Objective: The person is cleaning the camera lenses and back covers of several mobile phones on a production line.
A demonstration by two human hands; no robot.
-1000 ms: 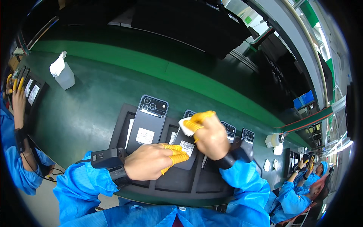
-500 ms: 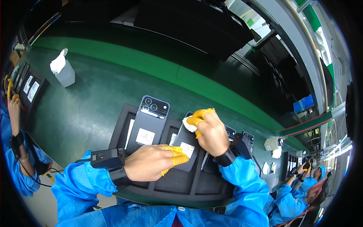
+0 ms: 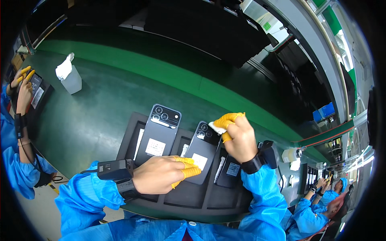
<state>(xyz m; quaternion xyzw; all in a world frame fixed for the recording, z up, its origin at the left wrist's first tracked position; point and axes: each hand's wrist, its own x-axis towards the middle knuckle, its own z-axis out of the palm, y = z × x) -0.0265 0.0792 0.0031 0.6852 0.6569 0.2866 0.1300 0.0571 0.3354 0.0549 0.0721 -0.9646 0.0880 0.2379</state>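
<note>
A dark grey phone (image 3: 200,145) lies back up in a black foam tray (image 3: 183,199), its camera block at the far end. My left hand (image 3: 159,172), with yellow finger covers, rests stretched fingers across the white label on its lower half. In my right hand (image 3: 241,140), also with yellow finger covers, a folded white wipe (image 3: 217,128) is pinched at the right corner of the camera block. Another grey phone (image 3: 161,133) with a white label lies to the left. A darker phone (image 3: 227,170) sits to the right, partly behind my right hand.
A white container (image 3: 71,81) with white wipes sticking out stands at the far left of the green table (image 3: 100,100). Co-workers in blue sit at both sides, the left one's hands at another black tray (image 3: 47,96). A pale bottle (image 3: 290,155) stands at the right.
My right hand has moved right with the wipe, from the camera block's left side to its right corner, uncovering the lenses. My left hand stays on the label. The left co-worker's hands moved up.
</note>
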